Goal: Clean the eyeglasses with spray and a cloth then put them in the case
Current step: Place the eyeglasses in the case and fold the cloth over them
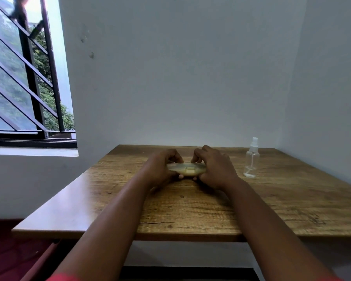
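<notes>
Both hands, left (160, 169) and right (215, 169), grip the closed case (185, 169) by its ends, mid-surface (190, 209) toward the far edge; glasses and cloth not visible, maybe inside. Risk: the latch pops suddenly and contents spill out. Bottle (251, 159) near the right edge looks tippable if the right hand swings.

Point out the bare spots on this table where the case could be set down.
Bare: the table left of the left hand, and the near strip around the forearms. Right of the spray bottle is bare too. Crowded: both hands, with the right hand, around the case.
</notes>
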